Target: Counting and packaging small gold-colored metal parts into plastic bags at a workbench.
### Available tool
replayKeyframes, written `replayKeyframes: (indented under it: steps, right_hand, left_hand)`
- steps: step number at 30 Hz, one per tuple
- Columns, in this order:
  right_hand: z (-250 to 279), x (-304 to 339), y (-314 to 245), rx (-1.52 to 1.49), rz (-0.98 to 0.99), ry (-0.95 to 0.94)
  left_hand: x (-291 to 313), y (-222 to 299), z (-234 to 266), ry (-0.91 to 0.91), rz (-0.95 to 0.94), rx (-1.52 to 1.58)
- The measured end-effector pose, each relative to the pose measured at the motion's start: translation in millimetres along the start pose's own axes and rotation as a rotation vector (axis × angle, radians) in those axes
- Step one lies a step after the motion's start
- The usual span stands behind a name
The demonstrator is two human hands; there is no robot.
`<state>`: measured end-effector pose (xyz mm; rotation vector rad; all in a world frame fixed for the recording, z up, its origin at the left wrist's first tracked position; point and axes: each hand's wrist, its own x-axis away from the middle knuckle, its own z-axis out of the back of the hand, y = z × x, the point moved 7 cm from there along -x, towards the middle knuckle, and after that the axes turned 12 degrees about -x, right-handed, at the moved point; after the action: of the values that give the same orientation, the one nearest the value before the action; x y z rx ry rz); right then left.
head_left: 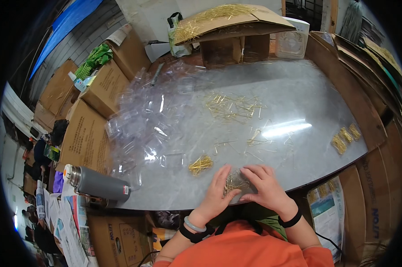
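Near the table's front edge, my left hand [218, 192] and my right hand [267, 190] curve around a small cluster of thin gold wire pieces [234, 183]. My fingers lie along its far side and my thumbs along its near side, so both hands are closed on it. Something clear seems to surround the cluster, but I cannot tell whether it is a plastic box. Left of my left hand sits a compact gold wire bundle [200, 165]. Loose wire pieces [257, 139] lie scattered beyond my hands, with a larger spread pile [232, 107] farther back.
Clear plastic boxes [158, 120] heap over the table's left side. A grey bottle [98, 183] stands at the front left edge. Several gold bundles [345, 138] rest at the right edge. Behind, a cardboard sheet [236, 24] carries more wires beside a white fan [292, 39]. Cartons [86, 138] line the left.
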<state>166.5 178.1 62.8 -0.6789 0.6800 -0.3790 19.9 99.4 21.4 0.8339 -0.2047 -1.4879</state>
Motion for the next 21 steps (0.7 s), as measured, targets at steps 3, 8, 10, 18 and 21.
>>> replayKeyframes:
  steps: [3,8,10,18,21]
  right_hand:
    - [-12,-5,-4,0.129,0.092,-0.106]
    - [-27,3,14,0.102,0.107,-0.073]
    - [-26,6,15,0.088,0.119,-0.04]
    - [-20,7,10,0.08,0.06,0.018]
    - [-20,5,7,0.063,0.083,-0.03]
  left_hand:
    - [4,6,14,0.025,-0.027,-0.124]
    - [22,12,25,0.06,0.095,-0.53]
    - [25,9,29,0.114,0.119,-0.582]
    - [10,-7,8,-0.058,0.025,-0.353]
    - [5,8,6,-0.096,-0.043,-0.299]
